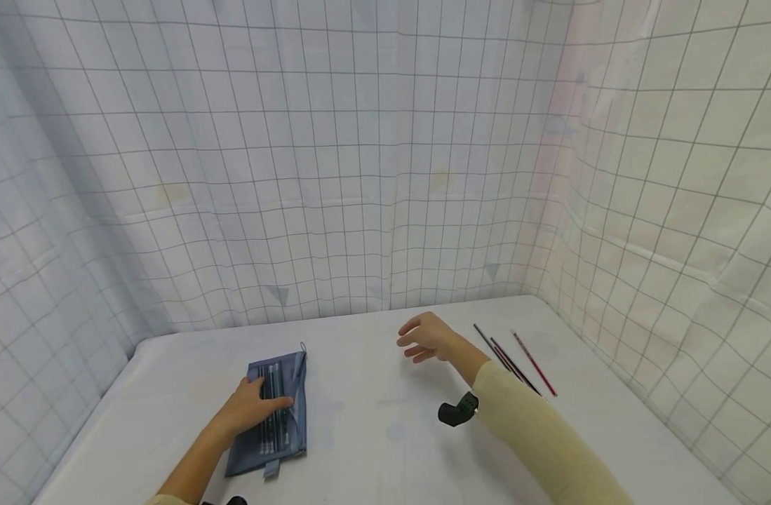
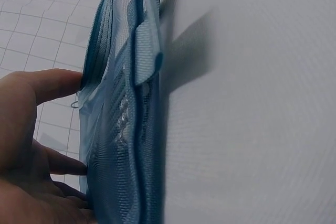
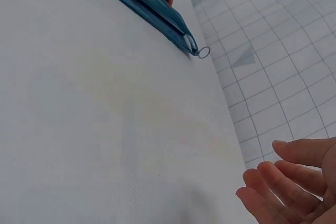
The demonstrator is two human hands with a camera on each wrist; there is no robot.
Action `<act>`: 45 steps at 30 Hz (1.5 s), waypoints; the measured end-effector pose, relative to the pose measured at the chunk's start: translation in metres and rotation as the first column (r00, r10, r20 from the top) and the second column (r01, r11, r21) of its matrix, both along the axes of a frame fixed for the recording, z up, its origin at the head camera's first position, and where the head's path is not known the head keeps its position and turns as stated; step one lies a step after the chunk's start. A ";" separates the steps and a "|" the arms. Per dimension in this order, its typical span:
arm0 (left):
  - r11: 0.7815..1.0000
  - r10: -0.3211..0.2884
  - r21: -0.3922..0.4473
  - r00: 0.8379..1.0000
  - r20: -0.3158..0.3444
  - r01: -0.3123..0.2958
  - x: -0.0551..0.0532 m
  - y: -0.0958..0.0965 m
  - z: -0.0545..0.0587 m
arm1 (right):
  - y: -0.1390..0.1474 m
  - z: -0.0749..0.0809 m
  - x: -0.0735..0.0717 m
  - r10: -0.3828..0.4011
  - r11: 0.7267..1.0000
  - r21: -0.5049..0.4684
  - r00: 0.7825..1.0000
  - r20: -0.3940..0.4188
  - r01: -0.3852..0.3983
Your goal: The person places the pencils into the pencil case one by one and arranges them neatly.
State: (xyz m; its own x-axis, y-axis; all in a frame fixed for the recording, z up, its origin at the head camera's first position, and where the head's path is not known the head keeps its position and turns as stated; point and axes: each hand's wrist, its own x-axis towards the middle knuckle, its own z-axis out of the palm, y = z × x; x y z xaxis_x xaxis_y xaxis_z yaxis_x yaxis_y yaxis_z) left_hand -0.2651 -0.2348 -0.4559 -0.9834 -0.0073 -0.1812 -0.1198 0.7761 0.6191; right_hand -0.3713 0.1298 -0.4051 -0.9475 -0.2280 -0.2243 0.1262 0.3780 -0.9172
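Observation:
A blue zippered mesh pencil case lies flat on the table at the left, with several slim pens or pencils showing through it. My left hand rests on its upper face, thumb toward the zip side. In the left wrist view the thumb and fingertips touch the case without wrapping round it. Right of the case, my right hand hangs above the table with loosely bent fingers and nothing in them. A metal ring hangs from the zip end of the case.
Several dark, slim pencils lie together on the white table at the right, partly behind the right forearm. Beside them lies a red pencil. White grid-patterned cloth surrounds the table at the back and sides.

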 end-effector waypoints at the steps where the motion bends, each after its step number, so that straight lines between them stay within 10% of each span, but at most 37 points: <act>1: 1.000 0.000 -0.002 1.000 0.000 0.000 0.000 0.000 0.000 | 0.002 0.000 0.000 -0.005 1.000 0.004 1.000 -0.002 0.005; 45: 0.999 0.034 0.027 0.999 -0.003 -0.034 0.002 0.000 0.002 | 0.149 -0.013 -0.007 -0.219 0.938 0.246 0.968 -0.127 0.244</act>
